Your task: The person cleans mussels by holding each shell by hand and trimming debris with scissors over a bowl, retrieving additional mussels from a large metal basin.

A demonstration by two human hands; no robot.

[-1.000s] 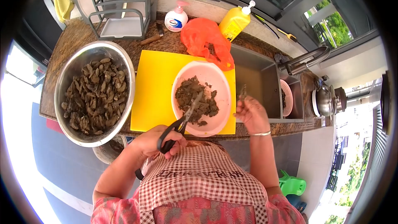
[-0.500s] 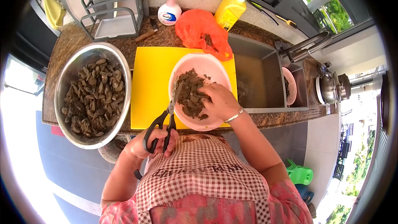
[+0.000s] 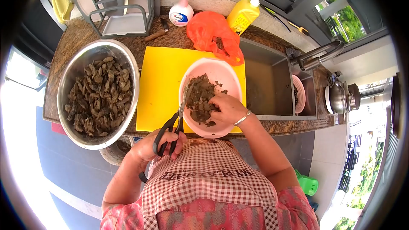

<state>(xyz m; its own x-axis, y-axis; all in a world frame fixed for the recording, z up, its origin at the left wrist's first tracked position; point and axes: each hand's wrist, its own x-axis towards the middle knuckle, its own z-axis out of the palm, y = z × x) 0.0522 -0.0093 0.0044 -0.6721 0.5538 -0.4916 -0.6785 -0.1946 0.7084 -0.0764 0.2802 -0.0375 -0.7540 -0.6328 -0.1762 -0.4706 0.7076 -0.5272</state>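
Observation:
My left hand (image 3: 167, 145) is wrapped round the black handles of a pair of scissors (image 3: 181, 111), whose blades point up into the left side of a pink bowl (image 3: 229, 76). Inside that bowl lies a heap of dark brown, muddy-looking pieces (image 3: 200, 93); I cannot tell what they are. My right hand (image 3: 230, 108) reaches in from the right, a silvery bangle on its wrist. Its fingers curl down into the heap, their tips partly hidden, so what they pinch does not show. Under the bowl is a yellow cutting board (image 3: 159, 74).
A large steel basin (image 3: 134, 81) full of dark, elongated pieces stands at left. Behind the bowl are an orange plastic bag (image 3: 208, 27), a yellow pump bottle (image 3: 243, 16) and a white pump bottle (image 3: 181, 13). The sink (image 3: 266, 85) with its tap (image 3: 317, 57) is at right.
The whole view has shifted slightly, moving the counter things a little to the right. My right fingers are still in the heap, and my left hand keeps hold of the scissors.

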